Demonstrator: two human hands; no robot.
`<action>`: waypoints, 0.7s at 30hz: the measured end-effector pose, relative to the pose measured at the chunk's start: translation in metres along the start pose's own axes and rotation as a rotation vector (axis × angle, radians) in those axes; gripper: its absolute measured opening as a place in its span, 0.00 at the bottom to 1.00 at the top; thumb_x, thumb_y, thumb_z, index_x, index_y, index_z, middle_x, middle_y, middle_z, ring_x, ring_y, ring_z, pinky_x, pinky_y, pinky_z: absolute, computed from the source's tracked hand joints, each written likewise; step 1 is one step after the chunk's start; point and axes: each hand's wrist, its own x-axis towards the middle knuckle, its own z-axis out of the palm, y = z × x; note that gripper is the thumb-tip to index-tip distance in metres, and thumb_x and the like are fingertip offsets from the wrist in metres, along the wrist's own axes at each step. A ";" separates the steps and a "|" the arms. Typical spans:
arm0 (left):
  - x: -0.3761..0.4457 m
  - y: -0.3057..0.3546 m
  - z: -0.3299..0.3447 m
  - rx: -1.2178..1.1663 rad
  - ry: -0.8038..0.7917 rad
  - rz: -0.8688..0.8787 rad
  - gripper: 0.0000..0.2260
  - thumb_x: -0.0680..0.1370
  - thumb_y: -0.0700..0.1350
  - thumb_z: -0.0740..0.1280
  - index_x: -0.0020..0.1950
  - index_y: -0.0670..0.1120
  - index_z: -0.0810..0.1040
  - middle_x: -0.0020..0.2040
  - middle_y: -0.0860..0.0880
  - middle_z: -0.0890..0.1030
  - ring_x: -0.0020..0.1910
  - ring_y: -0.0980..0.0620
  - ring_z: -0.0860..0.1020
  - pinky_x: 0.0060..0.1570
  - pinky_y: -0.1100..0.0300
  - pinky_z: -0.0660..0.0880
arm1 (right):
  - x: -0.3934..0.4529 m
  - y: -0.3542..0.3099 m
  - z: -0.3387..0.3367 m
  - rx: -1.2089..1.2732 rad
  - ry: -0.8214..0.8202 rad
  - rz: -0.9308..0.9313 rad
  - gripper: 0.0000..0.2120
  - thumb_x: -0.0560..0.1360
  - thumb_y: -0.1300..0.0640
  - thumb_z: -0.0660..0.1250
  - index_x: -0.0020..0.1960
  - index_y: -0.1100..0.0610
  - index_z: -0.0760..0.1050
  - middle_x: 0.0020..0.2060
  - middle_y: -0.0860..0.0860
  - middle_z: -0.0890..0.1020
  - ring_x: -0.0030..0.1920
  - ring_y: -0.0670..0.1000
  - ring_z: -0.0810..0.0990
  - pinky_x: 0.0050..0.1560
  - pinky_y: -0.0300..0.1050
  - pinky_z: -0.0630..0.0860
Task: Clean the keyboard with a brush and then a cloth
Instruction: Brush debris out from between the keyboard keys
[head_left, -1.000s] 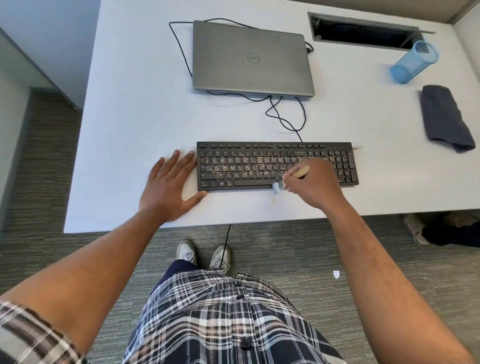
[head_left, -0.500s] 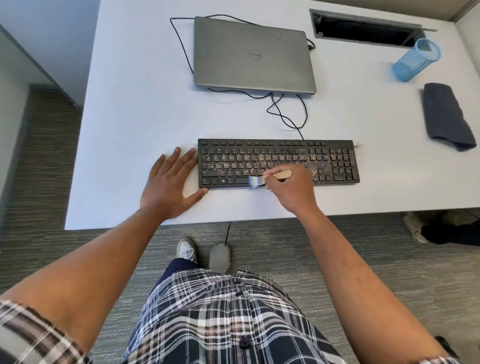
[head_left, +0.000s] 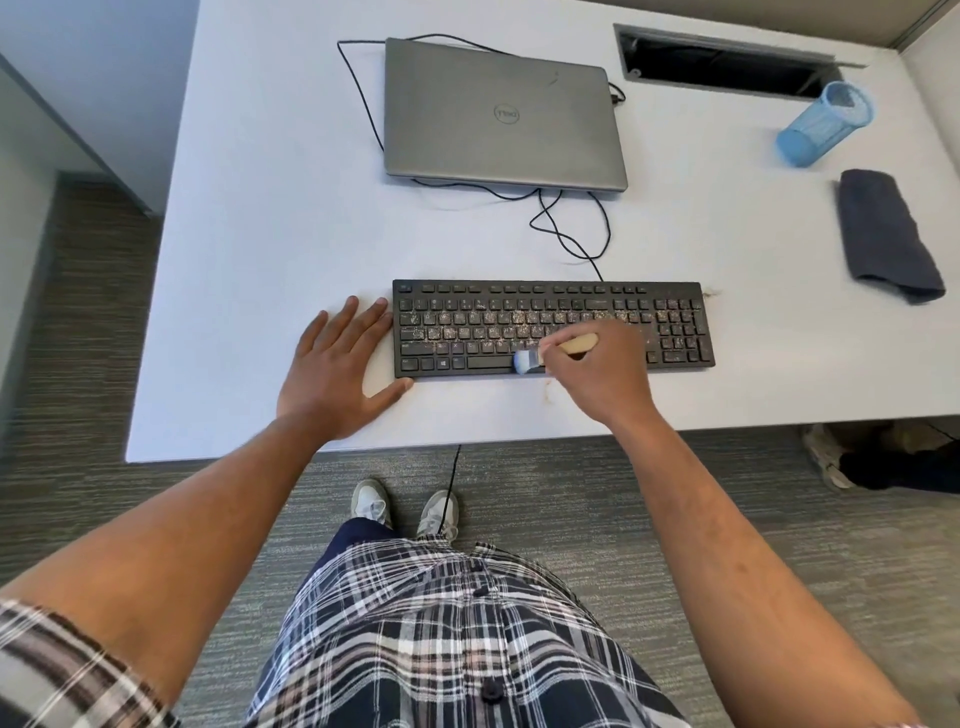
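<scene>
A black keyboard (head_left: 467, 325) lies on the white desk (head_left: 270, 218), its middle keys speckled with pale crumbs. My right hand (head_left: 605, 376) grips a small brush (head_left: 566, 347) with a wooden handle. Its pale blue bristles rest on the bottom key row, near the right end of the space bar. My left hand (head_left: 337, 376) lies flat on the desk with fingers spread, touching the keyboard's left end. A dark grey cloth (head_left: 883, 234) lies folded at the right of the desk, away from both hands.
A shut grey laptop (head_left: 501, 111) sits behind the keyboard with black cables (head_left: 571, 228) looping between them. A blue mesh cup (head_left: 826, 124) lies tipped at the back right, near a cable slot (head_left: 727, 65). Some crumbs lie on the desk in front of the keyboard.
My right hand swept the brush left along the keyboard's front row, then back to the right by the space bar's end. My left hand stayed flat by the keyboard.
</scene>
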 end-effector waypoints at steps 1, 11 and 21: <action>0.000 0.000 0.000 -0.001 0.001 0.001 0.40 0.80 0.73 0.53 0.86 0.53 0.56 0.86 0.55 0.55 0.86 0.50 0.49 0.84 0.46 0.47 | 0.001 0.004 0.001 -0.048 0.005 0.001 0.05 0.75 0.58 0.73 0.45 0.51 0.88 0.40 0.46 0.88 0.36 0.44 0.83 0.39 0.40 0.80; 0.000 0.000 0.001 -0.022 0.016 -0.006 0.40 0.79 0.73 0.54 0.86 0.53 0.57 0.86 0.56 0.56 0.86 0.50 0.49 0.84 0.46 0.47 | 0.004 -0.001 -0.008 0.030 0.013 -0.021 0.03 0.74 0.56 0.76 0.45 0.49 0.88 0.38 0.41 0.87 0.36 0.42 0.84 0.36 0.32 0.76; 0.000 -0.001 0.004 -0.031 0.025 -0.011 0.40 0.79 0.72 0.57 0.86 0.53 0.57 0.86 0.56 0.56 0.86 0.51 0.50 0.84 0.44 0.49 | 0.030 -0.071 0.053 0.095 -0.260 -0.210 0.03 0.73 0.54 0.78 0.46 0.51 0.88 0.33 0.41 0.85 0.32 0.41 0.82 0.31 0.39 0.75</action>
